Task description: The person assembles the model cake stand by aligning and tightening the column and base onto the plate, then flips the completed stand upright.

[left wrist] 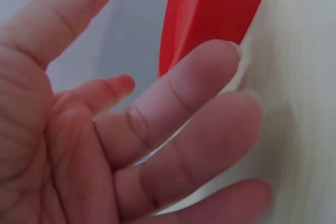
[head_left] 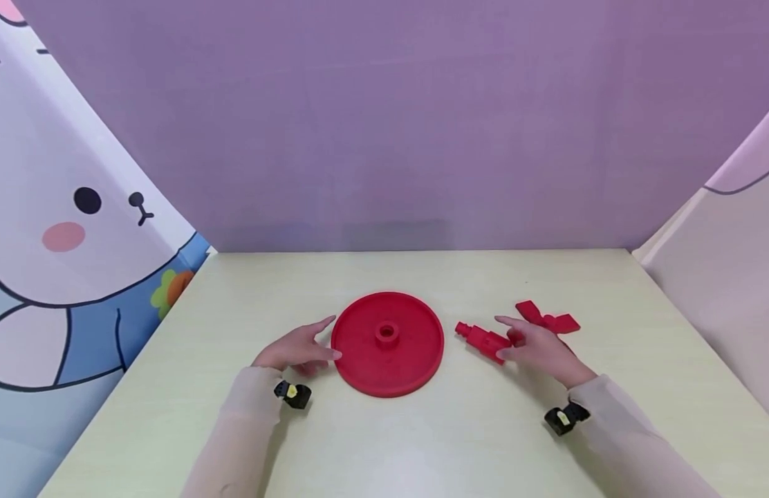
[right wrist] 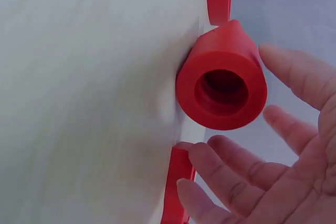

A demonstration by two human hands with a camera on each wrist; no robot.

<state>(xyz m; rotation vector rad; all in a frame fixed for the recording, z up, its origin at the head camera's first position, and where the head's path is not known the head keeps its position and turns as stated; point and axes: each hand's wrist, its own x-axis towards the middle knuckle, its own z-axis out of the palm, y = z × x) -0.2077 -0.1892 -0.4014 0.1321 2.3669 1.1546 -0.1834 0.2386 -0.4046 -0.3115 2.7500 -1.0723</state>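
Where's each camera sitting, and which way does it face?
Head: worn on the head, looking forward and down at the red disc and red tube; left hand, right hand and sleeves show.
Left wrist: on that wrist, facing the red disc's side; left hand shows palm-side.
Right wrist: on that wrist, facing the red tube's open end; right hand shows partly.
Both head and left wrist show the red disc.

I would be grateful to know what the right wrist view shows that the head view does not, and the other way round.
Only the right wrist view shows the round hollow in the end of the red cylinder.

Only the head view shows the left hand, the cartoon-printed wall, the cylinder's narrow tip and the central hub of the red disc.

Both show the right hand, the cylinder, the tabletop and, apparently, parts of the disc and the red bladed piece.
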